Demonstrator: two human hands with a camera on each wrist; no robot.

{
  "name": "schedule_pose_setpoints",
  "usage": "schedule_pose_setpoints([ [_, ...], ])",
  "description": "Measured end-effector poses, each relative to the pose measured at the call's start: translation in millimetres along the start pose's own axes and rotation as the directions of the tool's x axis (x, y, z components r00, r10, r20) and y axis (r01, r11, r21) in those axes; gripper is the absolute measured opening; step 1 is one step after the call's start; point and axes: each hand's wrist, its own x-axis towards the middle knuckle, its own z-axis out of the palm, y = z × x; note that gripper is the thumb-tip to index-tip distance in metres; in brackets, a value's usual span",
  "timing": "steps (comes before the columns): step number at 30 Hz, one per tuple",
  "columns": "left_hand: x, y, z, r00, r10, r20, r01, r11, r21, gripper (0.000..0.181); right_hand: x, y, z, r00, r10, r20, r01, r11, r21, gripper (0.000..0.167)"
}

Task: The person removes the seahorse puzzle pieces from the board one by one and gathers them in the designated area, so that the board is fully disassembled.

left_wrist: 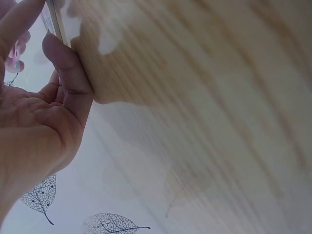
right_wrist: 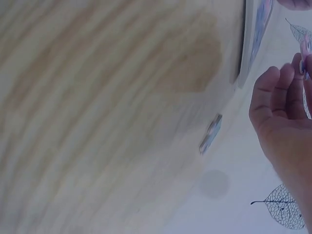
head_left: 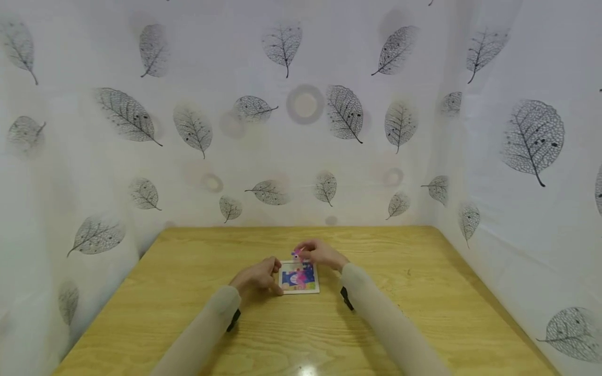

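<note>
A small square jigsaw puzzle with a white frame lies on the table, its picture blue, pink and green. My left hand rests at its left side, thumb by the near corner and fingers by the far one. In the left wrist view, the left fingers bend against the table beside the frame's edge. Over the puzzle's far edge, my right hand pinches a pink puzzle piece, raised off the board. The right wrist view shows this piece at its right border, partly hidden by fingertips.
Wooden table surrounds the puzzle. A loose flat piece lies on the table in the right wrist view, beyond the puzzle frame. White curtains with a leaf print stand behind the table and along both sides.
</note>
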Motion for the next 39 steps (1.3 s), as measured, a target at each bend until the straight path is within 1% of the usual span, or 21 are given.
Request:
schedule_pose_setpoints([
  [3,-0.2,0.4,-0.8,1.000,0.000,0.001,0.000,1.000,-0.008,0.068,-2.6,-0.1,-5.7,1.000,-0.016,-0.011,0.016,1.000,0.002,0.027],
  [5,-0.8,0.6,-1.2,1.000,-0.002,0.002,0.002,1.000,-0.011,0.068,-4.6,1.4,-9.2,1.000,-0.027,-0.010,0.027,1.000,0.010,0.025],
  [8,-1.3,1.7,-0.7,1.000,-0.003,0.002,0.003,1.000,0.006,0.068,-7.7,6.1,-13.8,1.000,-0.031,-0.007,0.031,0.999,0.035,0.020],
  [12,-0.8,0.7,1.3,1.000,-0.002,-0.002,0.002,1.000,0.024,0.067,-10.4,13.9,-16.7,1.000,-0.012,-0.003,0.012,0.998,0.054,0.021],
  [16,0.1,-1.0,2.7,1.000,0.001,-0.006,-0.001,1.000,0.029,0.065,-14.7,16.3,-19.8,1.000,0.012,-0.007,-0.011,0.998,0.068,0.023],
  [22,0.6,-1.2,1.2,1.000,0.000,-0.001,0.000,1.000,0.017,0.066,-19.8,18.9,-29.6,0.999,0.042,-0.018,-0.040,0.995,0.095,0.023],
  [25,1.5,-0.6,0.2,1.000,-0.001,-0.004,0.001,1.000,0.010,0.066,-22.2,20.6,-35.6,0.999,0.040,-0.028,-0.037,0.994,0.106,0.023],
  [29,2.7,0.1,-0.4,1.000,-0.004,-0.006,0.004,1.000,0.010,0.067,-25.4,24.7,-42.5,0.999,0.019,-0.035,-0.015,0.993,0.117,0.024],
  [34,2.8,-1.2,0.4,1.000,-0.009,0.000,0.009,1.000,0.010,0.067,-28.1,30.2,-48.9,0.999,0.029,-0.037,-0.023,0.989,0.143,0.028],
  [39,2.4,-1.9,1.0,1.000,-0.005,-0.006,0.005,1.000,0.022,0.066,-30.5,36.0,-57.5,0.999,0.037,-0.030,-0.030,0.981,0.193,0.031],
])
